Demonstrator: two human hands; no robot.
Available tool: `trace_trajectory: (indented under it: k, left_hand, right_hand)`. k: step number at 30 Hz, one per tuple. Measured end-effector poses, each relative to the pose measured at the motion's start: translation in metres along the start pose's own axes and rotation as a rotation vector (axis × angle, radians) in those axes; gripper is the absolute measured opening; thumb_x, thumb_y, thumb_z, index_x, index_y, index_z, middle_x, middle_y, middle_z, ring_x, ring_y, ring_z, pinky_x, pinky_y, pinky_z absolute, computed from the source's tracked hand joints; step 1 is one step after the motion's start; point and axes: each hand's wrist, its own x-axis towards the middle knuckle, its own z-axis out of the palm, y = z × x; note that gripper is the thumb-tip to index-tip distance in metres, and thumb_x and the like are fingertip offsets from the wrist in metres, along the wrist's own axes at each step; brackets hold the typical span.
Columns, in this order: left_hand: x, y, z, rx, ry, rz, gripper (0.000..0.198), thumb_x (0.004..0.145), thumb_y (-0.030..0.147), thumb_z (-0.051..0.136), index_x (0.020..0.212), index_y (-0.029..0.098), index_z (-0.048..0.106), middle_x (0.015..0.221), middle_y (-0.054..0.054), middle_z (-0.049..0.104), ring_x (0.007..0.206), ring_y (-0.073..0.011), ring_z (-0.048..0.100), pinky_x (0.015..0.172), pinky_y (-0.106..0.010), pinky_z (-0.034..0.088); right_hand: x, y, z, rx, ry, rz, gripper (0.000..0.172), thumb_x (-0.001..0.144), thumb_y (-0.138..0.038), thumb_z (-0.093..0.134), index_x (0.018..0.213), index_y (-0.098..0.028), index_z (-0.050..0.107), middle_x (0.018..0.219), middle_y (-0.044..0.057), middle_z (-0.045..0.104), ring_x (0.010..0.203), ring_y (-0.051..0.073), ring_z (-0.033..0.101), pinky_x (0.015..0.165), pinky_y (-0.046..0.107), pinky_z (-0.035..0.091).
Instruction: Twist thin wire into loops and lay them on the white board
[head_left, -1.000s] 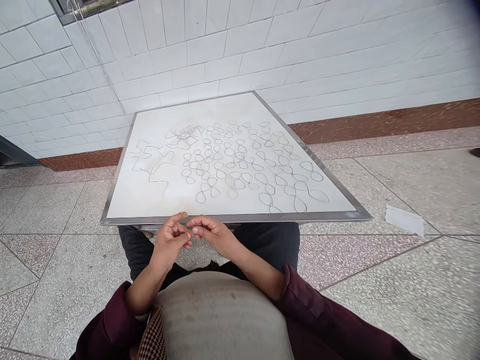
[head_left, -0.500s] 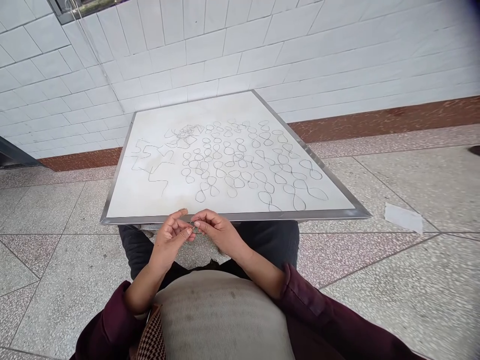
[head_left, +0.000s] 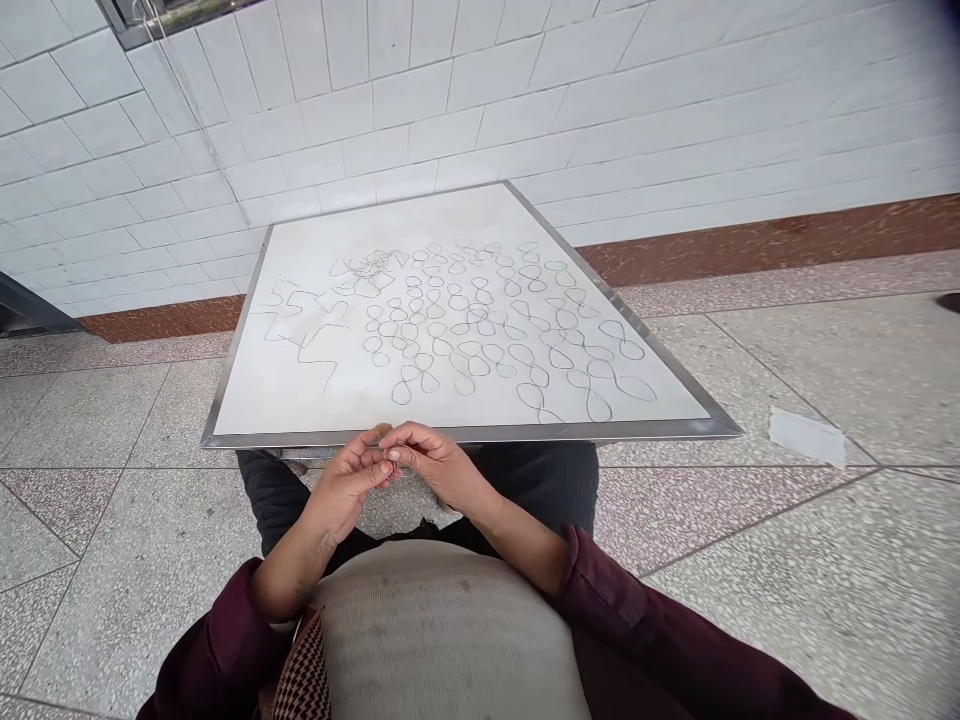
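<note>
My left hand (head_left: 351,483) and my right hand (head_left: 436,464) meet just in front of the table's near edge, above my lap. Both are pinched closed with fingertips together on a thin piece of wire (head_left: 395,463), mostly hidden by the fingers. Beyond them on the white table (head_left: 315,410) lie several wire figure-eights (head_left: 480,320), spread from the middle to the right. Farther back on the left is a tangled pile of thin wires (head_left: 373,265). Bent, zigzag wires (head_left: 315,362) lie separately near the table's left side.
A metal rim (head_left: 480,434) frames the table, which stands by a white tiled wall (head_left: 420,110). Under its near edge are my dark trouser legs (head_left: 544,485). A white strip (head_left: 807,437) lies on the speckled floor at right.
My left hand has shifted slightly right, and its fingers have closed in against my right hand's. Less of the wire shows between them. The wires on the table have not moved.
</note>
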Motion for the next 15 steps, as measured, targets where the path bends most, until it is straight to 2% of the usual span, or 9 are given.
trace_trajectory:
  k: [4, 6, 9, 13, 15]
  left_hand:
    - [-0.0001, -0.001, 0.0026, -0.019, 0.034, 0.004, 0.044, 0.07, 0.026, 0.082, 0.111, 0.02, 0.067, 0.075, 0.0, 0.065, 0.071, -0.0118, 0.059, 0.066, -0.024, 0.039]
    - [-0.0001, -0.0004, 0.0032, 0.012, 0.091, 0.051, 0.049, 0.07, 0.026, 0.082, 0.115, 0.02, 0.066, 0.072, 0.001, 0.065, 0.072, -0.0125, 0.059, 0.066, -0.024, 0.04]
    - [0.0008, 0.0009, 0.0025, 0.076, 0.194, 0.158, 0.054, 0.072, 0.028, 0.08, 0.123, 0.02, 0.061, 0.071, 0.002, 0.065, 0.073, -0.0129, 0.061, 0.068, -0.025, 0.042]
    - [0.0018, 0.0006, 0.0019, 0.133, 0.283, 0.285, 0.052, 0.075, 0.03, 0.077, 0.123, 0.02, 0.06, 0.072, 0.003, 0.066, 0.07, -0.0122, 0.063, 0.072, -0.026, 0.046]
    - [0.0013, -0.0006, 0.0026, 0.156, 0.281, 0.306, 0.051, 0.076, 0.031, 0.077, 0.123, 0.02, 0.06, 0.07, 0.004, 0.065, 0.07, -0.0121, 0.062, 0.074, -0.027, 0.047]
  right_hand:
    - [-0.0004, -0.0025, -0.0017, -0.062, -0.001, 0.026, 0.02, 0.084, -0.036, 0.067, 0.101, -0.024, 0.069, 0.095, 0.002, 0.068, 0.081, 0.014, 0.061, 0.075, 0.031, 0.052]
    - [-0.0013, -0.0039, -0.0041, -0.121, 0.041, 0.057, 0.023, 0.085, -0.036, 0.065, 0.105, -0.024, 0.069, 0.097, 0.003, 0.068, 0.086, 0.015, 0.061, 0.079, 0.031, 0.052]
    - [-0.0037, -0.0049, -0.0083, -0.174, 0.092, 0.071, 0.024, 0.091, -0.038, 0.057, 0.108, -0.023, 0.066, 0.098, 0.003, 0.067, 0.083, 0.015, 0.059, 0.078, 0.031, 0.051]
    - [-0.0058, -0.0054, -0.0075, -0.165, -0.052, 0.045, 0.03, 0.09, -0.039, 0.058, 0.115, -0.024, 0.064, 0.105, 0.005, 0.064, 0.089, 0.016, 0.059, 0.072, 0.029, 0.05]
    - [-0.0051, -0.0048, -0.0037, -0.183, -0.049, 0.053, 0.032, 0.087, -0.037, 0.063, 0.115, -0.024, 0.064, 0.099, 0.004, 0.064, 0.084, 0.016, 0.059, 0.067, 0.027, 0.048]
